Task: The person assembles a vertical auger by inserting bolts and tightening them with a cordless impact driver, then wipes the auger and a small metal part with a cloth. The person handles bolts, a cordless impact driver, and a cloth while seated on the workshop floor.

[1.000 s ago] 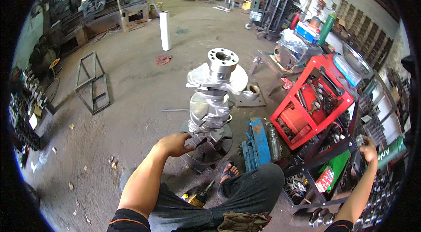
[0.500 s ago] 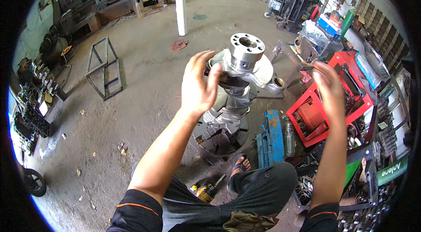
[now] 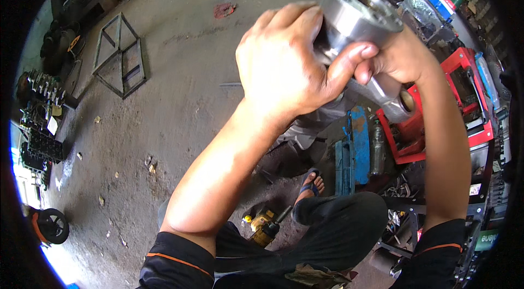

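Note:
A steel crankshaft (image 3: 349, 21) stands in front of me, its round flange with bolt holes uppermost and tilted to the right. My left hand (image 3: 284, 59) is closed around its upper part just below the flange, thumb pointing right. On the far right side of the same neck, my right hand (image 3: 401, 57) is wrapped round it, partly hidden behind the flange. Both thumbs come close together at the front. A grey arm with a round bored end (image 3: 401, 104) sticks out below my right hand. My forearms hide much of the lower shaft.
A yellow-and-black power tool (image 3: 266, 226) lies on the floor by my sandalled foot (image 3: 311, 186). Right of the shaft are a blue metal piece (image 3: 357, 147), a clear bottle (image 3: 376, 147) and a red metal frame (image 3: 472, 59). A rectangular steel frame (image 3: 121, 59) lies to the left.
Both hands, held apart beside the crankshaft before, have closed on its top. The flange now appears larger, closer and tilted to the right. My view has shifted downward.

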